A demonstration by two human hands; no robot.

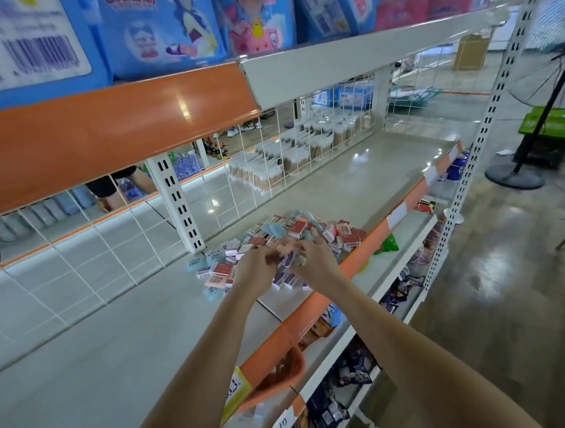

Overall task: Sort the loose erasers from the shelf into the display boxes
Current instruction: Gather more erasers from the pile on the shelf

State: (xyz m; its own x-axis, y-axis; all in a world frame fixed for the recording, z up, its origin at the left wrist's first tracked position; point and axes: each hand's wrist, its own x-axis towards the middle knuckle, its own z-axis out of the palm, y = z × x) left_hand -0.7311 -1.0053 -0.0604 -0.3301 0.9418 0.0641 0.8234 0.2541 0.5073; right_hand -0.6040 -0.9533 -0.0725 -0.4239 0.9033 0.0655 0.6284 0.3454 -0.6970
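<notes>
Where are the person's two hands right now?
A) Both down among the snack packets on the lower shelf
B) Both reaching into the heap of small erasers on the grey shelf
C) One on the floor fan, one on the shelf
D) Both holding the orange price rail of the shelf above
B: the left hand and the right hand sit side by side in the pile of erasers on the grey shelf.

I see two bare forearms, with no sleeve reaching into view on either one. The left hand [256, 268] and the right hand [315, 261] wear no gloves. I can make out no watch, ring or band on them, though motion blurs the fingers [271, 258].
</notes>
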